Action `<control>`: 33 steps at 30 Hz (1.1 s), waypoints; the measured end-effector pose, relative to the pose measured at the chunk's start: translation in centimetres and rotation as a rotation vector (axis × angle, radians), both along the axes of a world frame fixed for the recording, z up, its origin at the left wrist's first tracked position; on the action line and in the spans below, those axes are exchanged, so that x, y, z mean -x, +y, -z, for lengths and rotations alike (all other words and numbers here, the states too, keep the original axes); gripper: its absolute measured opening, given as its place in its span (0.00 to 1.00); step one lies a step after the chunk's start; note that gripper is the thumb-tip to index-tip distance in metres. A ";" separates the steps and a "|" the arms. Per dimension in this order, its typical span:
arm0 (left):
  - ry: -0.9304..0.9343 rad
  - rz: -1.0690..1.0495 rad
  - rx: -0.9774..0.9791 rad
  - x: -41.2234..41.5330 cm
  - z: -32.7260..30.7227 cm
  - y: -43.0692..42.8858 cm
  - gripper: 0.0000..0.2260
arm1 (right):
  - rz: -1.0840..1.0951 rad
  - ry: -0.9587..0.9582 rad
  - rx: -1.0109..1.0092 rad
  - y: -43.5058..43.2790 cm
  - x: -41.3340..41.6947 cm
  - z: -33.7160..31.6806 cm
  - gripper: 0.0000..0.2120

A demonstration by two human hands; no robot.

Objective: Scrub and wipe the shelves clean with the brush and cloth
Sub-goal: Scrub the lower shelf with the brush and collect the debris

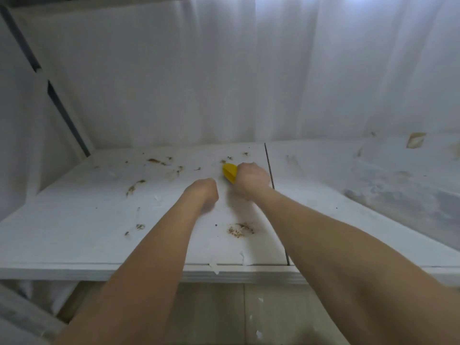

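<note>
A white shelf spreads in front of me, spotted with brown dirt and flakes of white paint. My right hand grips a yellow brush near the back of the shelf, just left of a dark seam. Only the brush's yellow end shows past my fingers; its bristles are hidden. My left hand rests on the shelf to the left of the brush with its fingers curled under, and nothing shows in it. No cloth is in view.
A dark seam splits the shelf into two boards. The right board has grey and brown stains. White sheeting hangs behind. A brown dirt patch lies near the front edge. Paint flakes dot the floor below.
</note>
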State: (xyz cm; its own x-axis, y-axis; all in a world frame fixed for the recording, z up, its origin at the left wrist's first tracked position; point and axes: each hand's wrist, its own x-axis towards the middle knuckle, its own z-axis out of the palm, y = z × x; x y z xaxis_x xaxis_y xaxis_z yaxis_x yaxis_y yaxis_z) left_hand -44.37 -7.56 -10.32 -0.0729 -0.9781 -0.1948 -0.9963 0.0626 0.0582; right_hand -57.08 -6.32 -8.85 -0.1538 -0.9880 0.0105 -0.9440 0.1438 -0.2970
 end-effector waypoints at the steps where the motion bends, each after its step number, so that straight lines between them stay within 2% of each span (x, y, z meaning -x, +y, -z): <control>1: -0.034 0.010 -0.006 0.1 -0.2 0.3 0.13 | -0.025 -0.017 -0.010 0.3 -0.4 0.0 0.06; 4: -0.123 0.053 -0.095 0.4 -0.6 0.9 0.14 | -0.040 -0.113 -0.022 0.6 1.0 -1.1 0.06; 6: -0.127 0.070 -0.110 0.4 -0.9 1.3 0.14 | 0.042 -0.164 0.018 0.7 3.8 -2.0 0.09; 9: -0.119 0.068 -0.093 0.2 -1.3 1.5 0.15 | 0.223 -0.150 0.054 1.5 8.4 -2.1 0.04; 11: -0.113 0.070 -0.125 0.3 -1.4 1.6 0.11 | 0.272 -0.126 0.017 2.2 9.5 -1.3 0.03; 12: -0.094 0.056 -0.119 0.4 -1.4 1.7 0.09 | 0.258 -0.107 0.004 2.6 9.2 -0.8 0.03; 14: -0.029 -0.009 -0.095 0.3 -1.3 1.6 0.13 | 0.181 -0.081 0.011 3.0 7.3 -0.3 0.05; 16: -0.039 0.011 -0.081 0.6 -1.6 2.4 0.13 | 0.100 -0.102 0.002 3.7 4.6 -0.3 0.07; 18: -0.063 0.016 -0.105 0.9 -1.6 2.8 0.09 | 0.036 -0.130 -0.036 4.4 2.0 -0.2 0.06; 20: -0.089 0.021 -0.134 0.9 -1.8 3.5 0.11 | -0.012 -0.168 -0.072 4.4 0.4 -0.3 0.08; 24: 0.009 0.035 -0.067 0.5 -2.5 3.2 0.09 | 0.057 -0.245 -0.037 4.0 2.4 -1.5 0.08; 26: 0.060 0.033 0.007 0.3 -2.6 3.4 0.06 | 0.135 -0.229 -0.001 3.6 4.6 -1.9 0.08; 28: 0.078 0.032 0.026 0.6 -2.1 3.9 0.08 | 0.181 -0.216 0.005 3.3 6.6 -1.8 0.08; 30: 0.050 0.045 -0.015 1.2 -1.7 4.6 0.06 | 0.181 -0.163 -0.009 3.0 7.6 -1.6 0.05; 31: 0.020 0.060 -0.023 1.3 -1.5 4.6 0.06 | 0.170 -0.072 0.001 2.9 7.7 -1.4 0.07; 33: -0.016 0.051 -0.014 1.4 -1.3 4.1 0.13 | 0.113 0.225 0.141 2.8 7.0 -1.3 0.14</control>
